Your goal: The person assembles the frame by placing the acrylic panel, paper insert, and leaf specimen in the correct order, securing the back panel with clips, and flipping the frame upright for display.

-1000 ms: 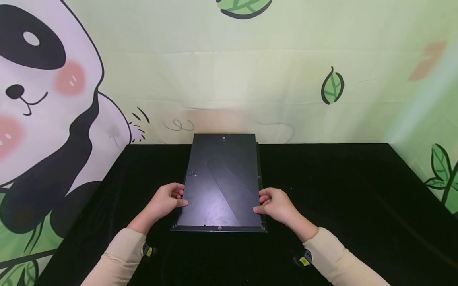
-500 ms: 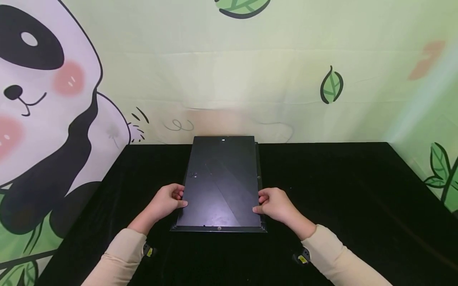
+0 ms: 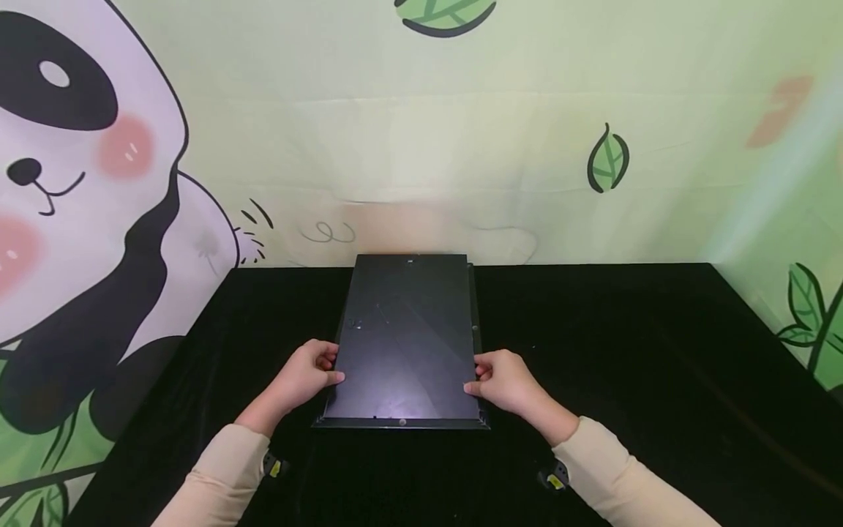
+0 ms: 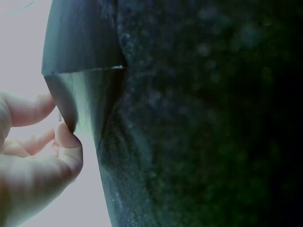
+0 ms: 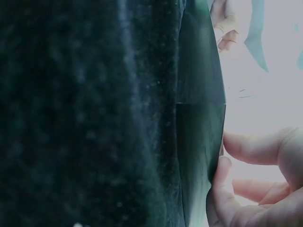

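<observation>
A dark picture frame point(image 3: 435, 423) lies face down on the black tabletop, its rim showing along the near and right sides. Over it sits the frame's flat backing board point(image 3: 408, 344), slightly askew, with its far edge tipped a little above the rim. My left hand point(image 3: 308, 375) pinches the board's left edge, thumb on top. On the opposite edge my right hand point(image 3: 506, 379) does the same. In the left wrist view, thumb and finger meet at the edge beside the mitred frame corner point(image 4: 85, 90). Likewise, the right wrist view has fingers point(image 5: 251, 146) at the rim.
Black cloth point(image 3: 612, 380) covers the table around the frame. Behind it hangs a pale green backdrop point(image 3: 461, 146) printed with a panda point(image 3: 151, 234) and leaves. Cameras sit at both wrists, below the beige sleeves point(image 3: 227, 468).
The board's far edge has sunk lower toward the frame. Both hands keep their hold on its sides and have hardly moved.
</observation>
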Demonstrator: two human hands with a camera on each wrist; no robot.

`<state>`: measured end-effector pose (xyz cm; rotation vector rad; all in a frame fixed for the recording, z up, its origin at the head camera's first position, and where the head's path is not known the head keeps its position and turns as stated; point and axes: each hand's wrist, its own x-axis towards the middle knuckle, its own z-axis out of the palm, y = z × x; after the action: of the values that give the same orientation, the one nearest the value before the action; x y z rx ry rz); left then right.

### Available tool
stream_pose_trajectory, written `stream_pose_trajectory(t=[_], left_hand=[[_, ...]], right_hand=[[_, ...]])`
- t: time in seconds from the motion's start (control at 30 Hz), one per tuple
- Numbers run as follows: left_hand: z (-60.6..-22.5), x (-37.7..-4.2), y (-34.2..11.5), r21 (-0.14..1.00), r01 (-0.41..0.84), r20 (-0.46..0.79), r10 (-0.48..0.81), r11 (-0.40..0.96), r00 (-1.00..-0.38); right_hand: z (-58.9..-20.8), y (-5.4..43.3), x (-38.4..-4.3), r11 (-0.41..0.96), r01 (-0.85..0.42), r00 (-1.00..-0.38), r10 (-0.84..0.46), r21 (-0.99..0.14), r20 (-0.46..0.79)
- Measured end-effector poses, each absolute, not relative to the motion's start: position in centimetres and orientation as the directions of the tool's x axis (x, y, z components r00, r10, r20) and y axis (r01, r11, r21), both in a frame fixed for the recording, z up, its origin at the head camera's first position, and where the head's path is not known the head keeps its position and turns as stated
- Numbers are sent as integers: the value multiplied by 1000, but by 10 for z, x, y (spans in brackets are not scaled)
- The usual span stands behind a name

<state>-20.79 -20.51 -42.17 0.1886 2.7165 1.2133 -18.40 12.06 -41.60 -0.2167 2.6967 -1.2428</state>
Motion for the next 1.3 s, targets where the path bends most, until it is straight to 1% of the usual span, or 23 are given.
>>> stream_pose_trajectory(t=[0.13, 0.43, 0.77, 0.93, 1.07, 1.3], left_hand=[[-421, -208, -205, 739, 56, -91, 182, 671, -979], [-422, -207, -204, 716, 78, -84, 197, 694, -977], [-423, -208, -204, 677, 113, -68, 214, 727, -974], [-422, -207, -204, 670, 106, -88, 220, 735, -971], [-421, -208, -204, 667, 91, -108, 216, 740, -970], [-420, -208, -205, 659, 109, -105, 235, 744, -966]], right_hand=[[-416, 120, -182, 643, -61, -975, -204, -764, -93], [-416, 119, -182, 694, -117, -968, -241, -710, -76], [-415, 117, -182, 712, -146, -960, -269, -687, -75], [-415, 116, -183, 720, -168, -957, -283, -674, -64], [-413, 116, -183, 721, -162, -954, -289, -674, -80], [-410, 117, -184, 729, -144, -951, -288, -669, -109]])
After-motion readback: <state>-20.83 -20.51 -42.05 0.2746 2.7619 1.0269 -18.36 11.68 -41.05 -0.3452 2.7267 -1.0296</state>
